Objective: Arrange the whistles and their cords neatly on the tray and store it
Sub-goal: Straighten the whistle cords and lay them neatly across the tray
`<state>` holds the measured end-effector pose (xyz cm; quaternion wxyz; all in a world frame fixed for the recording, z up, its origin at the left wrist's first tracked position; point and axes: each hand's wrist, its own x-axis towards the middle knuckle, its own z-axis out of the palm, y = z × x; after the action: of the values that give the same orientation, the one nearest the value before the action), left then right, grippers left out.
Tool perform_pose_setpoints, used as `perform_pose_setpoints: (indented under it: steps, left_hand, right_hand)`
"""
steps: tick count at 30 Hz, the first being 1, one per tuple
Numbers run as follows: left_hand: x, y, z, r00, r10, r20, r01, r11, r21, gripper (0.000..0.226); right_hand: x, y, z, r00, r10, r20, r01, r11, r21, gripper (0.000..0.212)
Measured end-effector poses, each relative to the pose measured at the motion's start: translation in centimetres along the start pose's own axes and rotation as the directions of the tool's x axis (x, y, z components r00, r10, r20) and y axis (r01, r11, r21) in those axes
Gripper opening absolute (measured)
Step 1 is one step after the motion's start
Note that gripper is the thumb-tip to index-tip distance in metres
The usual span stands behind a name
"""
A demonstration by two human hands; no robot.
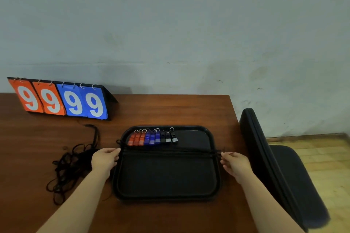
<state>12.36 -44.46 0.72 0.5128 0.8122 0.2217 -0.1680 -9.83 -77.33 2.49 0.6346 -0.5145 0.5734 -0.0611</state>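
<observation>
A black tray [166,193] lies on the wooden table in front of me. Along its far edge stands a neat row of whistles [152,138], red on the left, blue in the middle, black on the right, each with a metal ring. A black cord [168,151] is stretched straight across the tray just below the whistles. My left hand [104,160] pinches its left end at the tray's left rim. My right hand [234,163] pinches the right end at the right rim. A tangled heap of black cords [72,164] lies on the table left of the tray.
A flip scoreboard [62,100] showing 9 9 9 9 stands at the back left against the wall. A black chair [274,161] stands close to the table's right edge. The table's [189,108] far edge meets the wall.
</observation>
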Motion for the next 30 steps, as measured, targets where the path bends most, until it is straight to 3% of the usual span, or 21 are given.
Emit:
perform_pose_setpoints:
  steps: [11, 19, 23, 30]
  left_hand:
    - [0.7, 0.3, 0.5, 0.997, -0.054, -0.052, 0.054, 0.999, -0.008, 0.022]
    - [-0.4, 0.2, -0.9, 0.984, 0.172, -0.042, -0.156, 0.954, 0.257, 0.034]
    - [-0.9, -0.9, -3.1, 0.985, 0.170, -0.005, -0.160, 0.937, 0.309, 0.015]
    - [-0.8, -4.5, -9.2, 0.989, 0.150, -0.004, -0.139, 0.922, 0.362, 0.022]
  right_hand:
    - [0.7, 0.0, 0.9, 0.997, 0.017, -0.072, -0.014, 0.999, 0.046, 0.014]
    - [-1.8, -0.2, 1.7, 0.942, -0.142, -0.303, 0.125, 0.989, -0.076, 0.038]
    - [-4.5, -0.5, 3.3, 0.937, -0.206, -0.282, 0.191, 0.978, -0.079, 0.035]
    - [-8.1, 0.7, 9.1, 0.935, -0.346, -0.075, 0.317, 0.913, -0.257, 0.032]
